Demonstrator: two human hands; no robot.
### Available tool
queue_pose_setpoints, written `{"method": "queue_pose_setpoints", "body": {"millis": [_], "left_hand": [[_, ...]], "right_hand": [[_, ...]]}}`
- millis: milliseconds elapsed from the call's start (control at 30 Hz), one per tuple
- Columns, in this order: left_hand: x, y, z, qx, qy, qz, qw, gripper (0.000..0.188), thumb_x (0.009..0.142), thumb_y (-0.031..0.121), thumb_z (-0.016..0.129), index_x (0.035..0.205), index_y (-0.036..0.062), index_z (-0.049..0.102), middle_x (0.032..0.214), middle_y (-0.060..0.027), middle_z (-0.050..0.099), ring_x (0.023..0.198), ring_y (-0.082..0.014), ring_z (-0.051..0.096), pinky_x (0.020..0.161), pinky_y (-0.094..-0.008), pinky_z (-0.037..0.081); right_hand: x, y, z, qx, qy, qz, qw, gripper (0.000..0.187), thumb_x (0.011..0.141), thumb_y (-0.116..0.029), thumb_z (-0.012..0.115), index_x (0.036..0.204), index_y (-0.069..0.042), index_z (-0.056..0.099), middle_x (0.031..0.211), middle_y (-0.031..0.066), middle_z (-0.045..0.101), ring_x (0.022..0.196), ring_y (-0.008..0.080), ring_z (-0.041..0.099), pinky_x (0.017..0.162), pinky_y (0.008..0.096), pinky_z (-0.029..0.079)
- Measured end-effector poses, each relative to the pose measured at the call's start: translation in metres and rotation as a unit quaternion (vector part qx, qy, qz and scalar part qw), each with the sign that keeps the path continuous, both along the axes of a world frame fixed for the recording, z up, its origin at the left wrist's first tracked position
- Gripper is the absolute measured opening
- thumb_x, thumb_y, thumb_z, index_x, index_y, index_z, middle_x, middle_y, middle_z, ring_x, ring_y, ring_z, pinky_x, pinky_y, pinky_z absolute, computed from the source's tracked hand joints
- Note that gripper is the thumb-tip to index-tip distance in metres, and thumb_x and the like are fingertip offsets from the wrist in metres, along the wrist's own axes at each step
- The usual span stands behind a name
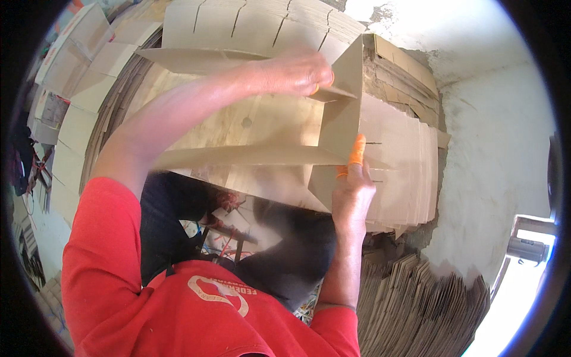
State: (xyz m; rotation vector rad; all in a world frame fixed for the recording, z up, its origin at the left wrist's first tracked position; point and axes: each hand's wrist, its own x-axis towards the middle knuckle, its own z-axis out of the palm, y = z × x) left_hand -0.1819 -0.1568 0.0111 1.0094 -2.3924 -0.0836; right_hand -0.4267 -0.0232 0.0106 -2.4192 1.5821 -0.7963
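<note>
Two long cardboard divider strips run left to right over the wooden tabletop (pixel 279 125): a far strip (pixel 190 59) and a near strip (pixel 244 156). Both meet an upright cross strip (pixel 347 98) of cardboard at their right ends. My left hand (pixel 300 74), slightly blurred, is closed on the far strip close to that crossing. My right hand (pixel 354 184) grips the cross strip beside the near strip's end, its thumb lying along the cardboard. Orange coverings show on fingers of both hands. How deeply the slots interlock is hard to see.
A stack of slotted cardboard sheets (pixel 256 27) lies at the far side, another slotted stack (pixel 407 160) at the right. Many cardboard pieces (pixel 422 309) stand on edge at lower right, near a wall (pixel 493 160). More cardboard (pixel 74 131) is piled at left.
</note>
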Motion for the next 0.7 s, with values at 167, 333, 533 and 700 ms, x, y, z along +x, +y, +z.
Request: {"method": "queue_pose_setpoints", "body": {"millis": [167, 333, 533, 700], "left_hand": [[0.001, 0.035, 0.016, 0.158, -0.038, 0.008, 0.987, 0.023, 0.071, 0.002, 0.061, 0.062, -0.0018, 0.041, 0.062, -0.0178, 0.044, 0.063, -0.0383, 0.049, 0.058, -0.0477, 0.036], [0.019, 0.048, 0.013, 0.244, -0.152, 0.09, 0.953, 0.017, 0.083, 0.012, 0.064, 0.094, 0.0, 0.059, 0.099, -0.0159, 0.058, 0.101, -0.0337, 0.053, 0.08, -0.0419, 0.044], [0.038, 0.116, 0.057, 0.187, -0.074, 0.204, 0.958, 0.057, 0.077, 0.031, 0.075, 0.124, 0.0026, 0.06, 0.117, -0.0191, 0.061, 0.11, -0.0368, 0.056, 0.093, -0.041, 0.046], [0.056, 0.181, 0.041, 0.128, -0.041, 0.177, 0.975, 0.063, 0.072, 0.034, 0.078, 0.125, 0.0036, 0.059, 0.118, -0.0185, 0.061, 0.107, -0.0381, 0.057, 0.094, -0.0437, 0.046]], "right_hand": [[-0.001, 0.01, 0.026, 0.052, 0.054, 0.029, 0.997, 0.054, 0.077, 0.008, 0.053, 0.131, 0.003, 0.048, 0.091, 0.0216, 0.061, 0.076, 0.0401, 0.065, 0.061, 0.0442, 0.054], [-0.013, -0.012, 0.008, 0.062, 0.128, 0.064, 0.988, 0.034, 0.08, 0.003, 0.063, 0.113, -0.003, 0.064, 0.083, 0.02, 0.063, 0.076, 0.0404, 0.061, 0.068, 0.0419, 0.051], [-0.097, -0.035, 0.012, -0.032, -0.008, -0.171, 0.985, 0.038, 0.093, -0.022, 0.061, 0.12, 0.004, 0.058, 0.125, 0.0192, 0.06, 0.097, 0.0256, 0.066, 0.079, 0.0391, 0.053], [-0.188, -0.052, -0.07, -0.029, 0.317, -0.354, 0.879, 0.091, 0.08, -0.057, 0.067, 0.146, -0.004, 0.033, 0.141, 0.0171, 0.047, 0.131, 0.0351, 0.043, 0.1, 0.0576, 0.037]]}}
